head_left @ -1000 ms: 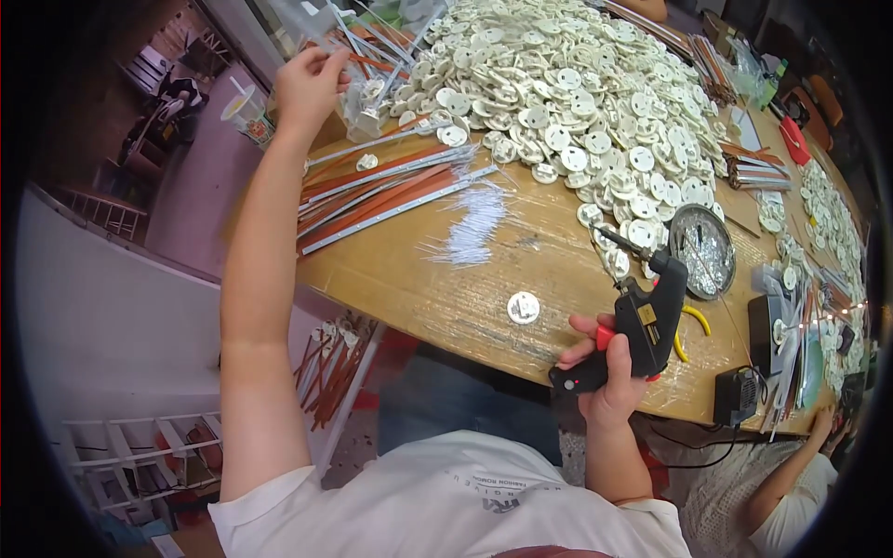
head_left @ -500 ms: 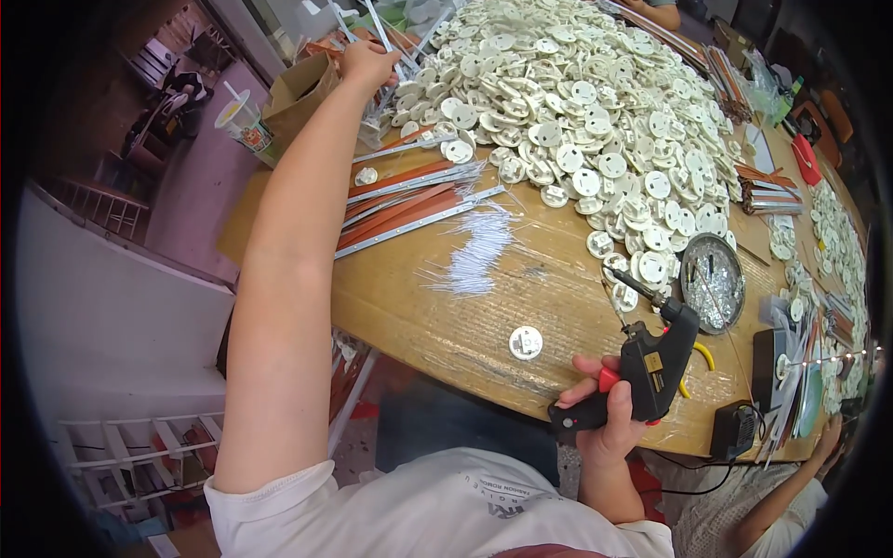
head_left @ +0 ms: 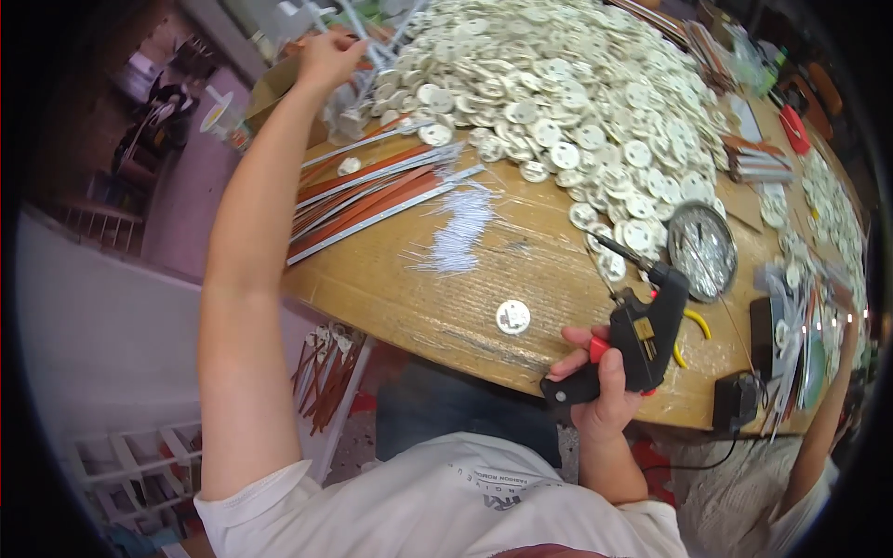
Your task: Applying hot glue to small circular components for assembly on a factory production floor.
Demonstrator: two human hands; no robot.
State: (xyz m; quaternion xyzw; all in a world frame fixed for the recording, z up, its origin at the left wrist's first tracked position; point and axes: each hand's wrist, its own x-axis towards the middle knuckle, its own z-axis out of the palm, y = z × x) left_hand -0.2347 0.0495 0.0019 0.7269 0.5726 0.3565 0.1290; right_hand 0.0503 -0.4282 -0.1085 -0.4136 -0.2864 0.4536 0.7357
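Note:
My right hand (head_left: 603, 395) is wrapped round a black soldering gun (head_left: 640, 342) with a red trigger. Its thin tip points up and left, toward the edge of a big heap of white plastic discs (head_left: 549, 102). One loose white disc (head_left: 513, 317) lies on the table, left of the gun. My left arm stretches to the far left, where my left hand (head_left: 330, 60) is closed beside a brown paper bag (head_left: 272, 93) and pale strips. Whatever its fingers may pinch is too blurred to name. Thin white wires (head_left: 460, 228) lie in a bunch before the heap.
Brown and silver strips (head_left: 367, 205) lie left of the wires. A dark round dish (head_left: 673, 237) holds shiny bits. Behind the gun show yellow curved handles (head_left: 699, 324); a black box (head_left: 739, 400) with a cord stands at right. Another person's arm (head_left: 823, 391) reaches in there.
My left hand has shifted slightly to the left and up at the far side. The whole view has moved a little; my right hand still holds the soldering gun.

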